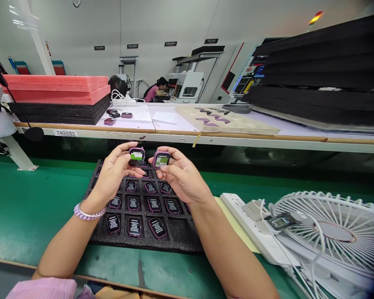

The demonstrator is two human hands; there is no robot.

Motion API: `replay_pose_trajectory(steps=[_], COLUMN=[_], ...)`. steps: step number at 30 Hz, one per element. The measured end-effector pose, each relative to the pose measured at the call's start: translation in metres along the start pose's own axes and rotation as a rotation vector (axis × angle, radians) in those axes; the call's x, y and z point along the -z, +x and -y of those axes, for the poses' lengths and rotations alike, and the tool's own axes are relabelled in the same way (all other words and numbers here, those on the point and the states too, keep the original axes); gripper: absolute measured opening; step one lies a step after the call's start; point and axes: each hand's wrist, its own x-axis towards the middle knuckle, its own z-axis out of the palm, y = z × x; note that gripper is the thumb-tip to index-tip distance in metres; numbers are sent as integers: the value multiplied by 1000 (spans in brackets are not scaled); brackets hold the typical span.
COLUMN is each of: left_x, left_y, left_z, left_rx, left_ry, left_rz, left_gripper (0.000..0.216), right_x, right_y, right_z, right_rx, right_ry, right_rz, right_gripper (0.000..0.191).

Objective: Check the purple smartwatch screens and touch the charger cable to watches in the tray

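My left hand [120,164] is closed on a purple smartwatch body [136,157] whose lit screen has a green band. A second purple smartwatch body [161,159], also with green on its screen, is pinched in my right hand [180,172]. Both are held up side by side, a small gap apart, screens facing me. Below them on the bench lies a black foam tray [127,245], partly hidden by my hands and right forearm. Several more watch bodies sit in its pockets, such as a watch [134,227] in the nearest row, with white text on dark screens.
A white power strip [255,232] and a white fan [330,232] with cables lie at right on the green bench [34,199]. The shelf edge [187,139] runs behind my hands, carrying pink foam [56,85], black foam stacks [318,74] and a beige tray [230,122]. People sit beyond.
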Motion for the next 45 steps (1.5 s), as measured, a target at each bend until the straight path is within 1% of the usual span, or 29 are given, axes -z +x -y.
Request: replay_pose_trajectory(steps=[5,9,12,16,18,21,23,25,27,29,30,32,33,35,37,38,39,42,44,45], left_x=[2,4,3,3,1,-3,-11,-21,-35,-50,-57,-67,-70,-74,-75,-76,-76,-72,-58,-47], left_y=[1,1,1,2,2,0,-4,-13,-26,-40,-46,-57,-61,-65,-67,-68,-70,-78,-87,-92], left_z=[3,5,6,8,9,12,21,35,52,69,78,92,98,107,113,114,114,105,94,88], left_rx=[-40,-92,-98,-97,-73,11,78,116,85,9,-21,-50,-50,-43,-34,-35,-44,-117,-182,-219], left_ry=[71,161,188,167,152,170,211,321,551,839,960,1120,1177,1281,1372,1409,1445,1495,1451,1420], left_rz=[-12,-58,-61,-27,-6,46,128,248,382,506,554,608,620,630,640,637,623,558,536,514], left_gripper=[31,29,37,52,58,59,54,46,40,38,38,40,41,41,41,42,43,55,65,69], right_x=[0,1,3,3,3,7,17,35,59,85,97,119,127,138,143,144,144,149,154,156], right_y=[1,2,3,4,2,-7,-18,-35,-58,-82,-94,-114,-123,-135,-143,-145,-148,-152,-152,-151], right_z=[-2,-2,-1,0,2,5,8,9,8,4,1,-6,-10,-18,-23,-25,-25,-24,-24,-24], right_rx=[15,-19,-44,-50,-45,-25,-22,-51,-114,-178,-197,-208,-206,-188,-165,-158,-153,-143,-151,-172], right_ry=[-40,23,85,114,113,73,29,-27,-106,-214,-282,-459,-565,-744,-839,-855,-863,-899,-913,-908], right_rz=[-9,-1,22,53,64,67,63,47,8,-54,-85,-112,-95,-10,86,114,120,73,23,-15], right_gripper=[47,46,47,47,48,62,72,74,70,67,67,63,60,53,50,52,55,66,69,70])
